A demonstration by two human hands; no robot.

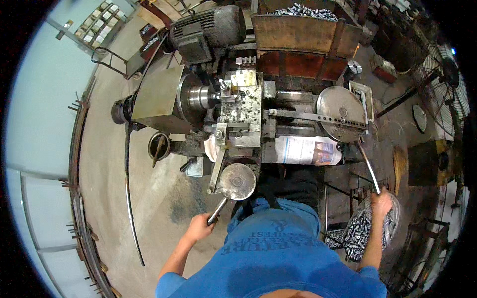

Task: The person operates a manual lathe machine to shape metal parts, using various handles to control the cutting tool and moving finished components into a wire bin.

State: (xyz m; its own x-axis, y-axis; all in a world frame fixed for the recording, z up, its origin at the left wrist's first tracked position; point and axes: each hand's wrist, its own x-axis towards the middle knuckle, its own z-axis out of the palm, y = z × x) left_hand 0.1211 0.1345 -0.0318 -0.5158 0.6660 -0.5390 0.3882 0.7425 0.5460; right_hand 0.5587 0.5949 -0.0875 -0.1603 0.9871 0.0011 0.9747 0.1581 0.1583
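My left hand [200, 227] is wrapped round a short metal lever [217, 210] that slants up to a small round steel disc [237, 182] at the front of a lathe. On the right, my right hand [381, 202] grips a longer lever [368, 168] running down from a large steel disc [342, 113]. A drilled flat bar [318, 117] links that disc to the machine's slide. Between them lies the chip-strewn cross slide [241, 111], with a tool holder [224, 89] near the shiny spindle chuck [201, 96]. Whether a workpiece sits in the chuck I cannot tell.
A dark electric motor [207, 29] stands behind the headstock cover [158, 98]. Small metal parts fill a rusty bin [305, 35] at the back and a basket [358, 233] by my right forearm. Folded newspaper [309, 150] lies on the machine bed. A long rod [127, 184] hangs at left.
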